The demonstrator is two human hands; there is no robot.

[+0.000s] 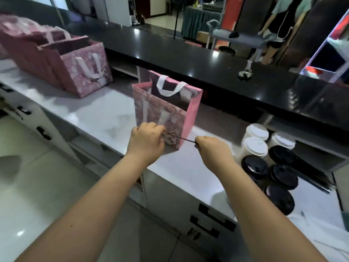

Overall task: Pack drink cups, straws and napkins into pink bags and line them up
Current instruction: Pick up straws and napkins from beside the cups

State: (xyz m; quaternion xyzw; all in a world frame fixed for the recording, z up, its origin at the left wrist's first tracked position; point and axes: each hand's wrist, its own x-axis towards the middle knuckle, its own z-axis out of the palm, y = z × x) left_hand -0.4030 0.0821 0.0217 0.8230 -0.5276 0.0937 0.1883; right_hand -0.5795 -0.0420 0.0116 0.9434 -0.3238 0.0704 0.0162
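An open pink bag (190,112) with white handles stands upright on the pale counter (98,114), mid-frame. My left hand (146,140) pinches a small tag at the bag's lower front. My right hand (211,146) pinches the other end of a thin dark string (184,139) stretched between both hands. To the right stand several drink cups: white-lidded ones (255,146) behind, black-lidded ones (279,174) in front. Dark straws (311,178) lie beside the cups. The bag's inside is dark and its contents are hidden.
Several pink bags (85,72) stand in a row at the counter's far left. A raised black bar top (188,52) runs behind the counter. White napkins or papers (321,224) lie at the right. Cabinet drawers with black handles (211,222) sit below the counter edge.
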